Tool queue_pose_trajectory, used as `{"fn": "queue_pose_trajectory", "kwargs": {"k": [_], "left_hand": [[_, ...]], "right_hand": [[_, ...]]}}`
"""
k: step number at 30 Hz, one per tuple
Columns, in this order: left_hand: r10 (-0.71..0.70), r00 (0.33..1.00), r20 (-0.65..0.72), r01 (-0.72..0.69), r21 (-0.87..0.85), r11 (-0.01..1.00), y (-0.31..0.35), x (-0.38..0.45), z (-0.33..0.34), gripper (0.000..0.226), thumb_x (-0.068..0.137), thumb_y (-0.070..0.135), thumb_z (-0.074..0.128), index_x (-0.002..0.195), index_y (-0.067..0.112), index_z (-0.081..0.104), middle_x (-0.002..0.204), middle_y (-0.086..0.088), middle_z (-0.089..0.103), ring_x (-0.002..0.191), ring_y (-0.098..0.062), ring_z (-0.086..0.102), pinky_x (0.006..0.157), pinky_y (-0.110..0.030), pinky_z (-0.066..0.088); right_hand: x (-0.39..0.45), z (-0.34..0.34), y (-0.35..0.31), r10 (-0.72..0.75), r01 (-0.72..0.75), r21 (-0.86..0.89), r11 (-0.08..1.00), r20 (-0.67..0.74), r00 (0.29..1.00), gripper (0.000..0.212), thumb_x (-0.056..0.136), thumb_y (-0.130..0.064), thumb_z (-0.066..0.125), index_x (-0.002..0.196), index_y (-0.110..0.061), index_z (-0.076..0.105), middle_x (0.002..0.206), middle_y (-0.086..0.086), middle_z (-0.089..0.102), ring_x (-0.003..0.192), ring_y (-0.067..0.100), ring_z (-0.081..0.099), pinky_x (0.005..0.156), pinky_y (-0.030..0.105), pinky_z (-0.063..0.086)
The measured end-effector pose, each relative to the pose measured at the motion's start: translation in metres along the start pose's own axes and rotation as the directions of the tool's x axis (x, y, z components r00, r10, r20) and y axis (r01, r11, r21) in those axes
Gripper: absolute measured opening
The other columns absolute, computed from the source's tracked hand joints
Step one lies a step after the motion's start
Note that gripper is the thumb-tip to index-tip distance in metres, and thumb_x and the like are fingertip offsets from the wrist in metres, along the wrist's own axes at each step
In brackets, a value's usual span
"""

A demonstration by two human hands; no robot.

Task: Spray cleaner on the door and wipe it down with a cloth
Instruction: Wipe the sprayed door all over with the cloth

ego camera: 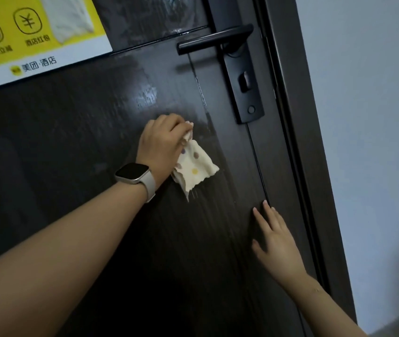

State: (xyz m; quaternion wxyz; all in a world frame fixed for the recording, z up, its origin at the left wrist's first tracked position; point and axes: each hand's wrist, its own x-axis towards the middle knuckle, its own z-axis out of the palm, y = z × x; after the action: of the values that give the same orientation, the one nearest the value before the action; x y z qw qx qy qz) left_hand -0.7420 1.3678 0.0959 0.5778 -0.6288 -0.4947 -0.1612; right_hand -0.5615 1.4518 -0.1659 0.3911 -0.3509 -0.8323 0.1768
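Nearest to the camera, the right hand point(275, 242) lies flat on the dark brown wooden door point(84, 154), below the black metal lever handle point(214, 38) and near the door's edge. Its fingers are straight and spread and hold nothing; it seems to steady the door.

Farther up, below and left of the handle, the left hand point(162, 142) presses the small cream cloth with coloured dots point(194, 164) against the door. Its grip is narrow: the fingers are curled and pinch the upper part of the cloth, while the lower corner hangs free on the wood. A pale smartwatch point(135, 177) sits on this wrist.

Between the cloth and the handle the wood shines with wet streaks, so I judge that the spraying is done and the wiping is in progress. No spray bottle is visible.

Left of the handle, and farthest away, a yellow and white paper poster point(35, 37) is fixed on the door.

What could go wrong: the cloth is held only at one part, so a fast stroke may fold it or pull it out of the fingers. A stroke going up and left may wet the poster edge. If the door is not latched, hard pressing may swing it away.
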Motion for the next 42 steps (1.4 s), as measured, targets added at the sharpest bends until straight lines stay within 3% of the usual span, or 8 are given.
{"fn": "queue_pose_trajectory", "kwargs": {"k": [5, 10, 15, 21, 25, 29, 32, 42], "left_hand": [[0.024, 0.995, 0.098, -0.031, 0.072, 0.997, 0.005, -0.025, -0.003, 0.049, 0.093, 0.042, 0.058, 0.128, 0.008, 0.062, 0.126, -0.01, 0.062, 0.113, -0.027, 0.058, 0.091, -0.038, 0.037], [0.015, 0.951, 0.31, -0.127, 0.345, 0.93, 0.019, -0.043, 0.013, 0.071, 0.1, 0.051, 0.026, 0.155, 0.008, 0.014, 0.163, -0.011, 0.013, 0.15, -0.025, 0.015, 0.12, -0.049, 0.008], [0.006, 0.955, 0.297, -0.095, 0.286, 0.954, 0.031, -0.049, 0.031, 0.071, 0.101, 0.05, 0.023, 0.156, 0.009, 0.007, 0.163, -0.01, -0.001, 0.151, -0.025, 0.004, 0.121, -0.051, 0.003], [0.335, 0.815, 0.473, -0.469, 0.198, 0.861, 0.099, -0.124, 0.067, 0.081, 0.098, 0.053, 0.036, 0.156, 0.007, 0.003, 0.163, -0.012, -0.004, 0.151, -0.026, 0.001, 0.12, -0.048, 0.0], [0.452, 0.727, 0.517, -0.62, 0.211, 0.756, 0.106, -0.129, 0.071, 0.073, 0.101, 0.047, 0.033, 0.156, 0.006, 0.007, 0.164, -0.01, 0.006, 0.151, -0.024, 0.009, 0.12, -0.047, 0.0], [0.244, 0.921, 0.304, -0.34, 0.321, 0.884, 0.069, -0.079, 0.052, 0.057, 0.106, 0.035, 0.023, 0.155, 0.007, 0.015, 0.162, -0.008, 0.019, 0.148, -0.024, 0.021, 0.12, -0.049, 0.008], [0.056, 0.968, 0.246, -0.156, 0.409, 0.899, 0.061, -0.064, 0.047, 0.06, 0.107, 0.039, 0.021, 0.156, 0.009, 0.008, 0.163, -0.009, 0.01, 0.15, -0.023, 0.013, 0.12, -0.05, 0.011], [0.323, 0.805, 0.498, -0.481, 0.229, 0.846, 0.165, -0.174, 0.099, 0.083, 0.098, 0.054, 0.032, 0.155, 0.005, -0.003, 0.163, -0.013, -0.008, 0.151, -0.026, 0.0, 0.121, -0.047, -0.003]], "right_hand": [[0.004, -0.001, 0.008, -0.038, 0.041, 0.022, 0.999, -0.104, 0.994, 0.076, 0.094, -0.026, 0.059, 0.155, -0.027, 0.014, 0.162, -0.009, -0.015, 0.149, 0.011, -0.013, 0.123, 0.039, 0.009], [0.011, 0.005, 0.026, 0.001, 0.011, 0.087, 0.996, -0.126, 0.992, 0.075, 0.097, -0.037, 0.054, 0.153, -0.036, 0.004, 0.161, -0.014, -0.018, 0.149, 0.009, -0.015, 0.123, 0.047, 0.013], [0.013, 0.019, 0.041, -0.031, 0.045, 0.137, 0.99, -0.099, 0.995, 0.074, 0.098, -0.044, 0.047, 0.149, -0.044, -0.007, 0.156, -0.024, -0.026, 0.145, 0.002, -0.024, 0.116, 0.047, 0.021], [0.013, 0.024, 0.049, -0.086, 0.106, 0.127, 0.986, -0.152, 0.985, 0.072, 0.1, -0.034, 0.048, 0.152, -0.04, -0.001, 0.16, -0.02, -0.02, 0.147, 0.003, -0.018, 0.111, 0.033, 0.022], [0.01, 0.025, 0.063, -0.102, 0.104, 0.016, 0.994, -0.121, 0.987, 0.078, 0.098, -0.038, 0.053, 0.155, -0.036, 0.0, 0.162, -0.011, -0.017, 0.149, 0.009, -0.017, 0.122, 0.045, 0.015], [0.008, 0.025, 0.067, -0.103, 0.104, -0.001, 0.995, -0.105, 0.989, 0.077, 0.098, -0.04, 0.051, 0.155, -0.034, 0.0, 0.163, -0.009, -0.016, 0.149, 0.012, -0.017, 0.123, 0.049, 0.013], [0.003, 0.027, 0.074, -0.11, 0.109, -0.019, 0.994, -0.099, 0.989, 0.074, 0.099, -0.04, 0.048, 0.155, -0.035, 0.001, 0.163, -0.008, -0.016, 0.149, 0.012, -0.016, 0.122, 0.048, 0.014], [-0.002, 0.032, 0.097, 0.014, 0.0, 0.115, 0.993, -0.121, 0.993, 0.075, 0.101, -0.023, 0.049, 0.154, -0.038, -0.002, 0.16, -0.011, -0.024, 0.148, 0.014, -0.02, 0.111, 0.026, 0.013]]}}
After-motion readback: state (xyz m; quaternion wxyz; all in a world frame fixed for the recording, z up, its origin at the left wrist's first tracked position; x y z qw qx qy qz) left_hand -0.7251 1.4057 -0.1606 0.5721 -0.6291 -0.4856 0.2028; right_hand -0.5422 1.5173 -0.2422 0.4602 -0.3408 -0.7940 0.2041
